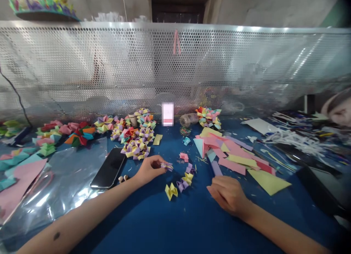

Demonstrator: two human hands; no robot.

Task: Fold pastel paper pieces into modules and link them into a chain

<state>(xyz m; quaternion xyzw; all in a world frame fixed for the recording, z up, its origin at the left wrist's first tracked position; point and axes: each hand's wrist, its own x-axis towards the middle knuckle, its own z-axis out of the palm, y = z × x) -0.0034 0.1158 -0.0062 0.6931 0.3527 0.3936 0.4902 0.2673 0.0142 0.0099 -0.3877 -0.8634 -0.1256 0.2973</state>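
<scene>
My left hand (150, 170) pinches a small folded paper piece (166, 167), pale with purple and yellow edges, above the blue table. To the right, my right hand (229, 195) is curled closed, low over the tabletop; its fingers hide whatever may be in them. A purple paper strip (216, 168) and a dark blue narrow thing lie just beyond its knuckles. Between the hands, folded paper units sit in a loose curve: a yellow one (171, 191), a purple one (182, 185), another yellow one (188, 178) and a second purple one (189, 168). A pink folded piece (184, 157) lies farther back.
Several colourful paper balls (136, 148) stand at the back left, near a black phone (108, 168) and clear plastic sheeting (68, 180). Loose coloured paper (233, 151) is heaped on the right. A perforated metal panel (123, 63) closes off the back.
</scene>
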